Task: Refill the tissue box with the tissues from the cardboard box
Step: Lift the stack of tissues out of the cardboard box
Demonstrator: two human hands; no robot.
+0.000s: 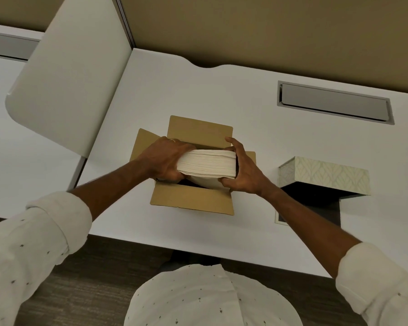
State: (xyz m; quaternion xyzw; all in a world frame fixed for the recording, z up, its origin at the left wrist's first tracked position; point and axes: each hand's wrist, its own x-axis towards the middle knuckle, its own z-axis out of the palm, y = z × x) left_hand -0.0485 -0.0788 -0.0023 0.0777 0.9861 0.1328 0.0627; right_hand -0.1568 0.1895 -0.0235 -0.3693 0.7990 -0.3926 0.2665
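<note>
A brown cardboard box (193,200) stands open on the white desk, its flaps folded outward. Just above its opening is a thick stack of white tissues (206,164), held from both ends. My left hand (164,158) grips the stack's left end and my right hand (244,171) grips its right end. To the right stands the tissue box (330,175), pale green with a leaf pattern, with a dark open side facing me. It is apart from the cardboard box.
The white desk (174,95) has a grey cable hatch (335,102) at the back right and a tan partition behind. A white curved panel (68,78) rises at the left. The desk's front edge is close to my body.
</note>
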